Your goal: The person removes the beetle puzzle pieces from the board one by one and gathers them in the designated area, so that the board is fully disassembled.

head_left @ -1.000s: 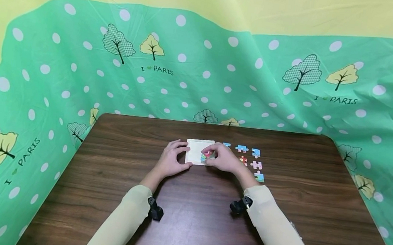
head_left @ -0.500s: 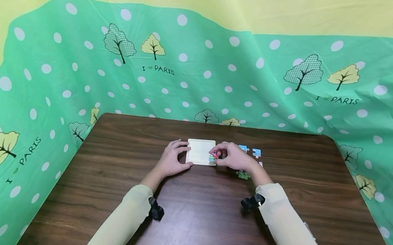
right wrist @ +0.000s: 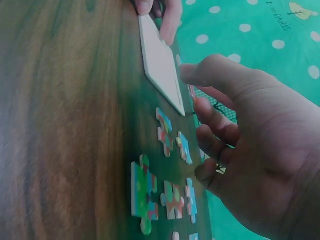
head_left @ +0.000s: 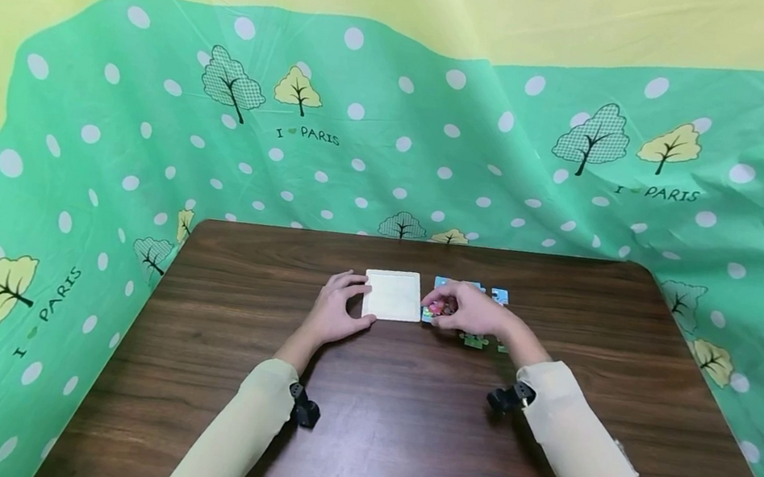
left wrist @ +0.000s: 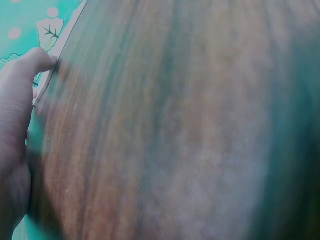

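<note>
A pale, square puzzle tray (head_left: 392, 295) lies flat near the table's far side. My left hand (head_left: 335, 312) holds its left side, thumb at the near corner and fingers along the left edge. In the left wrist view, the thumb (left wrist: 37, 62) presses against the tray's rim. Just off the tray's right edge is my right hand (head_left: 478, 311), pinching a small colourful jigsaw piece (head_left: 436, 309). Only a reddish sliver of it shows between thumb and fingers in the right wrist view. Below that hand lie loose jigsaw pieces, including a green one (right wrist: 142, 192).
More jigsaw pieces lie right of the tray, among them a blue one (head_left: 500, 296) at the back. The dark wood table (head_left: 362, 431) extends toward me. A green dotted cloth (head_left: 364, 154) hangs behind its far edge.
My right hand has moved right from over the tray with the jigsaw piece, uncovering the tray's surface. My left hand stays at the tray's left side.
</note>
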